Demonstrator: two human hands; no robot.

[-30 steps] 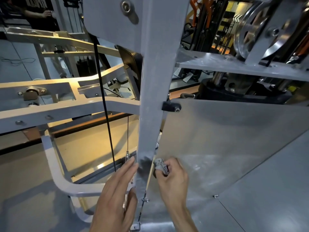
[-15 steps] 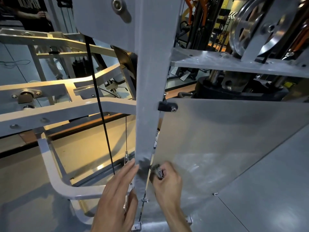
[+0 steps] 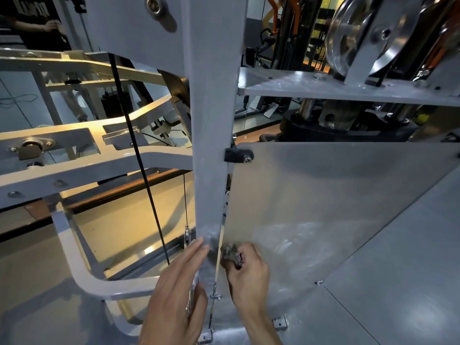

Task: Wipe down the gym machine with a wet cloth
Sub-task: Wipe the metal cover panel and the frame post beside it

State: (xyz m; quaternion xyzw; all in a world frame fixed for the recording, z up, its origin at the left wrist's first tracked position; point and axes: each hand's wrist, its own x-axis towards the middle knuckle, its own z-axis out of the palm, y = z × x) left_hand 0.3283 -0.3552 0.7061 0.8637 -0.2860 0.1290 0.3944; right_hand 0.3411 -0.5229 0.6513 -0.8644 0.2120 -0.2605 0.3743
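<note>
My left hand (image 3: 174, 290) lies flat vs the grey post (image 3: 211, 145) to brace; right hand (image 3: 249, 272) grips the wadded cloth (image 3: 230, 251) w/ curled fingers, scrubbing the post's edge.

head cam | faces forward-down | close to grey upright post (image 3: 211, 145)

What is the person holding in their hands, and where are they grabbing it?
The right hand grips a small bunched-up cloth, one end sticking out. The left hand holds nothing.
</note>
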